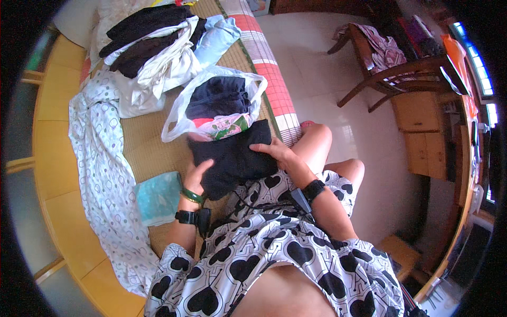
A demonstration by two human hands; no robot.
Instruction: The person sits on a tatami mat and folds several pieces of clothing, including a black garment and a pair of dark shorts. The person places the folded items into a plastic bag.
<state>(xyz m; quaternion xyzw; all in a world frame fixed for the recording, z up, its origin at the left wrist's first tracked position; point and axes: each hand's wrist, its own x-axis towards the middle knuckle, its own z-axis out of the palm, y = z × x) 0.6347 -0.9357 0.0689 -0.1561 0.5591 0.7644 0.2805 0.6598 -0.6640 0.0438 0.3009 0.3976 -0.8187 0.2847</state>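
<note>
A black folded garment [237,158] spans the space between my two hands, over the mat and beside my lap. My left hand [196,176] grips its left edge, thumb on top. On the opposite side my right hand [273,152] holds the right edge, thumb also on top. Directly beyond the garment, a white plastic bag [178,115] stands with its mouth open. Inside it are dark folded clothes [218,95] and a pink piece with a green pattern [227,126]. Left of my left wrist lies a turquoise folded cloth [158,198].
A heap of dark clothes [148,29], white clothes [170,67] and a light blue garment [218,37] lies farther up the woven mat [142,146]. Patterned white fabric [103,170] runs along the left. A wooden chair [412,73] stands on the tiled floor [317,71] to the right.
</note>
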